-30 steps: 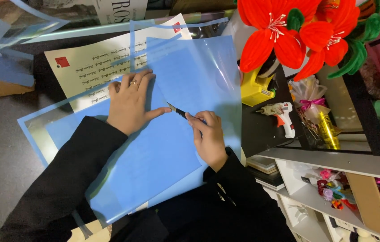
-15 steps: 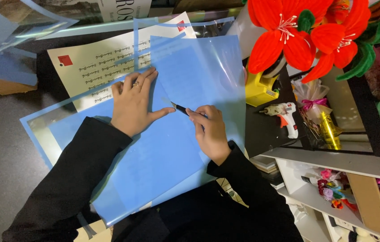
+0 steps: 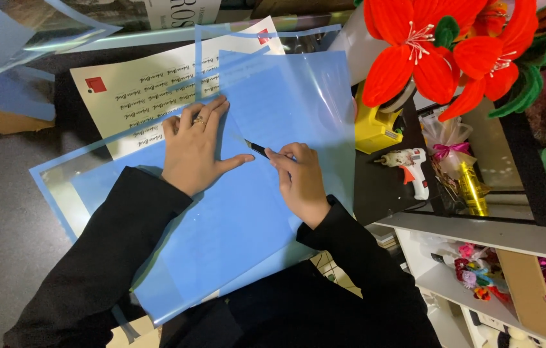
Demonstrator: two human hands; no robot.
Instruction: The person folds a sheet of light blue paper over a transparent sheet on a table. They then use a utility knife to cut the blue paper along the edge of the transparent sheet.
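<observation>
Right now, fingers: the right hand (image 3: 300, 180) has its fingers pinched together on a small dark-handled knife (image 3: 258, 149), tip pointing up and left; the left hand (image 3: 195, 151) lies flat with fingers spread apart, holding nothing, a ring on one finger.
Blue sheet, place: the blue translucent sheet (image 3: 240, 219) lies under both hands, with the knife tip resting on it just right of the left thumb.
Blue sheet, handling: it looks thin, light and glossy, so likely slippery and floppy, apt to slide or curl; a flat palm close beside the blade line seems the sound hold, not a pinch at the edge.
Knife, handling: slim and light by the look of it; held low on the handle, near the blade.
Beneath the blue sheet: a white printed page (image 3: 137, 96) shows past its upper left edge, and a glassy blue-edged panel (image 3: 54, 187) past its left side.
Surface: a dark worktop (image 3: 2, 245), left of the blue sheet.
Right of the blue sheet: a white glue gun (image 3: 408, 164), a yellow tool (image 3: 376, 125), gold ribbon (image 3: 472, 193).
Above and right of it: large red fuzzy flowers (image 3: 434, 51).
Lower right of it: white shelves (image 3: 479, 238) with small craft bits.
</observation>
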